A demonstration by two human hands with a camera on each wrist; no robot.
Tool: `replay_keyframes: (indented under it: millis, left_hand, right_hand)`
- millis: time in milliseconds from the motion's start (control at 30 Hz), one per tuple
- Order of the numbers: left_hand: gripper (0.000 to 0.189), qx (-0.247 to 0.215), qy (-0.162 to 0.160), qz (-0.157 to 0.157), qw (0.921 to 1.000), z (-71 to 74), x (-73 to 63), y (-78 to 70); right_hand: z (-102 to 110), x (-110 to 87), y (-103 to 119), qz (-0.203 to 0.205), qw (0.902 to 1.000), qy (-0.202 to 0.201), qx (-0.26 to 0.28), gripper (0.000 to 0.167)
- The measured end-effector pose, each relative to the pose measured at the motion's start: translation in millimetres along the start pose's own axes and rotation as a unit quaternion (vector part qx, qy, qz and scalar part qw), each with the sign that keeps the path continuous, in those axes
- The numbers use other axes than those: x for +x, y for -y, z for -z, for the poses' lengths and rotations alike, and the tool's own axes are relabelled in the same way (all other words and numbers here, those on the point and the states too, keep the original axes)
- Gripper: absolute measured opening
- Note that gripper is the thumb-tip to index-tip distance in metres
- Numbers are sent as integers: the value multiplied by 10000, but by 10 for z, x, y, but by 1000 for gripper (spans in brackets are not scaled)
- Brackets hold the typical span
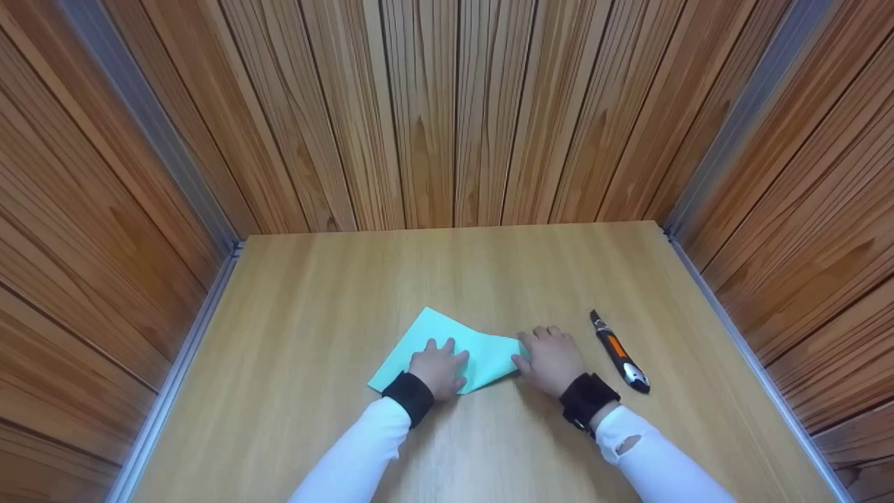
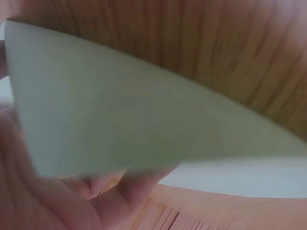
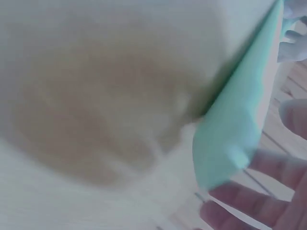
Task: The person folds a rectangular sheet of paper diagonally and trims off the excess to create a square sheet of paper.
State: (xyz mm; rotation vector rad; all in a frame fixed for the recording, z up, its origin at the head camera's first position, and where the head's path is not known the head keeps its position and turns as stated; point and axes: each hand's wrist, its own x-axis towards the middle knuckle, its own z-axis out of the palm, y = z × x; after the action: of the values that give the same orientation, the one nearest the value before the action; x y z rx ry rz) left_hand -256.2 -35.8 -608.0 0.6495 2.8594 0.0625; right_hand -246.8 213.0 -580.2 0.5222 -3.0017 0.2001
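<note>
A turquoise sheet of paper (image 1: 482, 353) lies on the table, its right end bent up off the wood and curving. My left hand (image 1: 438, 369) rests on the middle of the sheet with fingers spread. In the left wrist view a broad flap of the paper (image 2: 110, 105) covers part of that hand (image 2: 53, 201). At the raised right end, my right hand (image 1: 552, 360) holds the edge between thumb and fingers. The right wrist view shows the curled end of the paper (image 3: 230, 139) against the fingers (image 3: 249, 199).
To the right of my right hand lies a black and orange utility knife (image 1: 619, 351) on the wooden table (image 1: 307, 300). Wood-plank walls (image 1: 419, 119) stand behind and at both sides, with grey metal rails (image 1: 174, 381) along the table's edges.
</note>
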Motion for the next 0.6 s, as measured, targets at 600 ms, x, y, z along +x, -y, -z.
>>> replay_keyframes:
  millis: [600]
  left_hand:
    - [59,79,193,244,9995,-23,43,8]
  right_hand:
    - [-252,198,709,755,9898,1190,201,54]
